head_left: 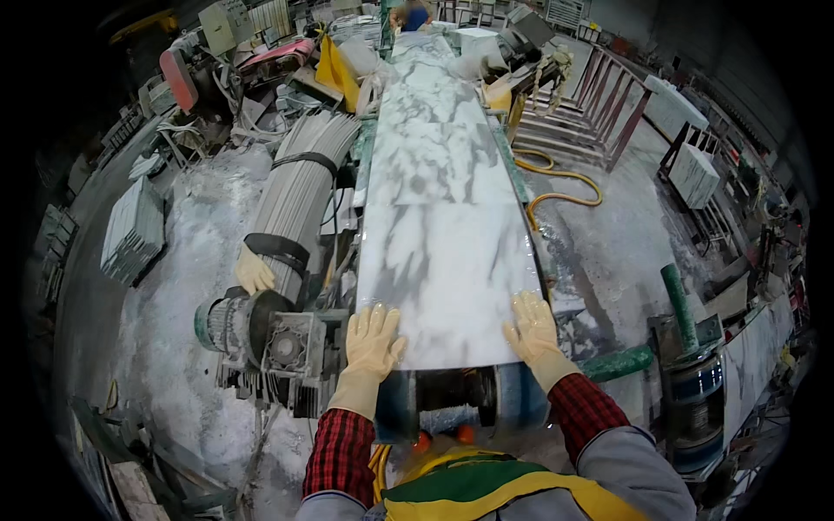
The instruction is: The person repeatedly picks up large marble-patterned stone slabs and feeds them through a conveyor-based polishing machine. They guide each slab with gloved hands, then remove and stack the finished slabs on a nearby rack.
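Note:
A wet, polished marble slab [447, 278], white with grey veins, lies flat at the near end of a long conveyor. My left hand [373, 339], in a cream rubber glove, rests on its near left edge with the fingers stretched out. On the near right edge lies my right hand [532, 326], gloved alike, its fingers extended and pointing away from me. Beyond this slab, another veined marble slab [439, 161] follows along the conveyor. Just below the near edge shows the blue end roller [519, 395] of the conveyor.
An electric motor with gearbox [234, 326] stands left, with a loose glove [254, 271] beside it. Strapped strips [300, 182] lie behind. A yellow hose [565, 198] curls right of the conveyor near a metal rack [599, 108]. At the far end stands a person [410, 16].

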Motion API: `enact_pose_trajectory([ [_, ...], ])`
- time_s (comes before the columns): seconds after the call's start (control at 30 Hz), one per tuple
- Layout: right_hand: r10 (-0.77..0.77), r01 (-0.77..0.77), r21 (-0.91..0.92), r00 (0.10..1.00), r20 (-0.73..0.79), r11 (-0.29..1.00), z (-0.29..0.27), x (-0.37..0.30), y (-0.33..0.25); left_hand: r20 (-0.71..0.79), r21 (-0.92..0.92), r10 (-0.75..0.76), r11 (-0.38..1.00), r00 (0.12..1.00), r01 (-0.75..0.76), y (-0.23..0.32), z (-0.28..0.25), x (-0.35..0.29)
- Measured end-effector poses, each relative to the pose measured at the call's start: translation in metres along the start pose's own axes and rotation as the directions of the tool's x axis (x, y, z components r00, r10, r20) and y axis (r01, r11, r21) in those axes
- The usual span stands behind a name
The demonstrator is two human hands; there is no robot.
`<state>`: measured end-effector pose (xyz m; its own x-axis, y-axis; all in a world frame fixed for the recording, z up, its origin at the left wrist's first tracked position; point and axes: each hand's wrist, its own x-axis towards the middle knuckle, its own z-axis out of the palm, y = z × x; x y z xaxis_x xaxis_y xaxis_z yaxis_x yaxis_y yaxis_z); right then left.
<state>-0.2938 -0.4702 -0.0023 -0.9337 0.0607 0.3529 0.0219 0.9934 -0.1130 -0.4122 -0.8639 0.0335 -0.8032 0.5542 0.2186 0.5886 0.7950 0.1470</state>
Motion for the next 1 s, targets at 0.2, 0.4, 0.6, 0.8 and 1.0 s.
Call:
enact_pose_trajectory([
  [0.2, -0.055, 0.05, 0.061, 0.995, 0.089, 0.997, -0.012, 0.03, 0.011, -0.043, 0.058, 0.004, 0.998, 0.999, -0.002, -0.001, 0.02, 0.031],
  [0.4, -0.042, 0.016, 0.15, 0.985, 0.168, 0.989, -0.025, 0.071, 0.014, -0.093, 0.026, 0.049, 0.999, 0.995, -0.046, -0.001, 0.009, 0.028],
  [0.6, -0.038, 0.021, 0.129, 0.992, 0.124, 0.991, -0.007, 0.064, 0.02, -0.056, 0.024, 0.032, 0.999, 0.998, -0.031, 0.004, 0.006, 0.027],
  [0.8, -0.032, 0.015, 0.147, 0.993, 0.112, 0.989, -0.007, 0.06, 0.023, -0.102, 0.051, 0.056, 0.997, 0.993, -0.051, 0.006, 0.008, 0.025],
  [1.0, -0.032, 0.02, 0.169, 0.997, 0.07, 0.985, -0.012, 0.057, 0.02, -0.071, 0.025, 0.052, 0.998, 0.996, -0.05, 0.006, 0.004, 0.02],
])
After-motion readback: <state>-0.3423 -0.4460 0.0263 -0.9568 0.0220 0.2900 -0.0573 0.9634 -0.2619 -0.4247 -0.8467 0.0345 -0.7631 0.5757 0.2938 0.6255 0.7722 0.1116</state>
